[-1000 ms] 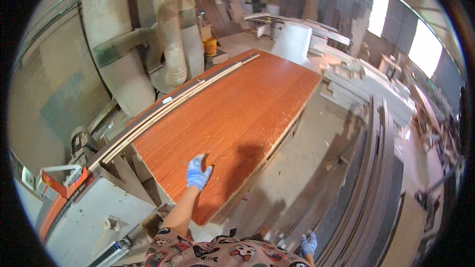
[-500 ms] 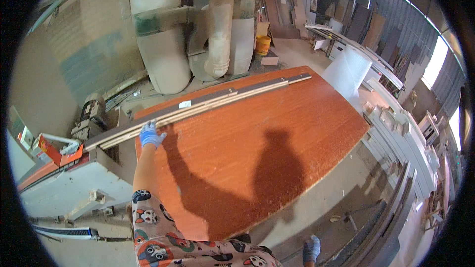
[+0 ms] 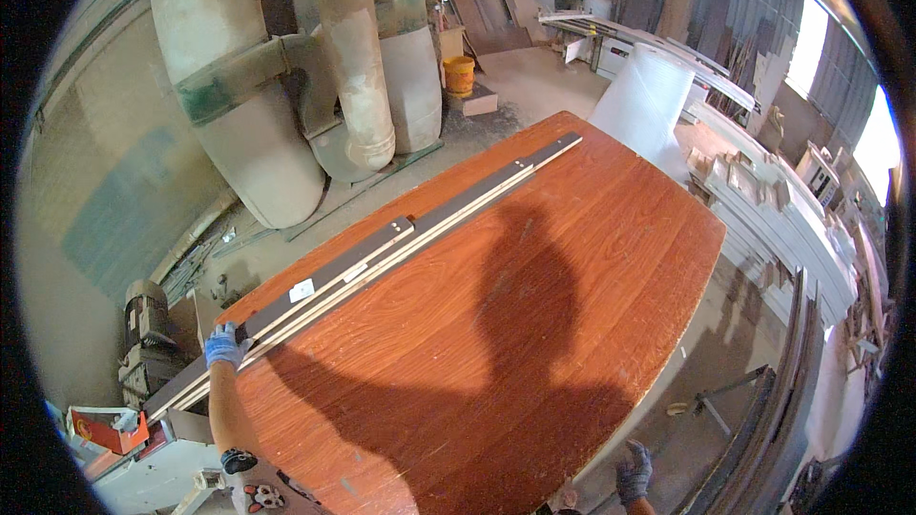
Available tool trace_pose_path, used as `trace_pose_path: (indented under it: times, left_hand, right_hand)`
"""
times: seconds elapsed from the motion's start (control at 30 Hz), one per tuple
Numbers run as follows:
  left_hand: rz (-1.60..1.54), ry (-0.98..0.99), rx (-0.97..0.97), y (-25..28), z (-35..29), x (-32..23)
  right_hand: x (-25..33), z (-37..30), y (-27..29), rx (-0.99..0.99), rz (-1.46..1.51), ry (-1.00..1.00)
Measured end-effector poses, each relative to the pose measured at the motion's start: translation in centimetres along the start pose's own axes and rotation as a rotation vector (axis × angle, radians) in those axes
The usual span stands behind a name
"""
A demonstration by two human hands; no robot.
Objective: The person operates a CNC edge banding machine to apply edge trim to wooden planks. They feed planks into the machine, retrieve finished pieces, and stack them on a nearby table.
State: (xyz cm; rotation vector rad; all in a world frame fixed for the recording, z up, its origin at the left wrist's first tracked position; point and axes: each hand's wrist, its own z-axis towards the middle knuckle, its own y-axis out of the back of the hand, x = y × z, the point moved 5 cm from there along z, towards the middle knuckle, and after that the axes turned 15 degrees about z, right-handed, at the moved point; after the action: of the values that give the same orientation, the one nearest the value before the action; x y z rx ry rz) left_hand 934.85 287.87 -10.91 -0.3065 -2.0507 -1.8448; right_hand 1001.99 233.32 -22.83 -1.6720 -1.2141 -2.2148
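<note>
- Left hand (image 3: 225, 345), gloved, rests on the dark strips (image 3: 351, 258) toward their near end; whether it grips, I cannot tell. Right hand (image 3: 634, 475), gloved, is loosely spread beside the red-brown board (image 3: 611, 238).
- Board lies under the strips.
- Strips run along its left side.
- White label (image 3: 301, 290) sits on one.

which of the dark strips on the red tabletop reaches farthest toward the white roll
The long dark strip whose bare tip lies nearest the white roll; the other dark strips end sooner along the red tabletop.
</note>
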Motion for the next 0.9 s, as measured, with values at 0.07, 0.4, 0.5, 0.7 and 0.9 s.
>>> trace_pose_path:
  times: [0.07,0.4,0.5,0.7,0.9]
  left_hand:
    - [0.026,-0.025,0.048,1.6,0.1,-1.1]
    - [-0.07,-0.236,-0.068,9.7,2.4,-21.5]
    - [0.025,-0.333,0.077,9.1,5.3,-22.9]
    - [0.077,-0.427,0.048,10.7,0.9,-23.9]
    - [-0.094,-0.588,0.088,9.4,-12.3,-28.5]
  right_hand:
    - [1.3,0.7,-0.9,-0.021,0.017,0.046]
    - [3.5,2.9,-2.1,-0.102,0.023,0.158]
    - [2.9,2.3,-0.6,-0.122,0.006,0.107]
    - [2.4,1.6,-0.6,-0.231,0.077,0.158]
    - [7.5,3.4,-2.2,-0.139,0.044,0.282]
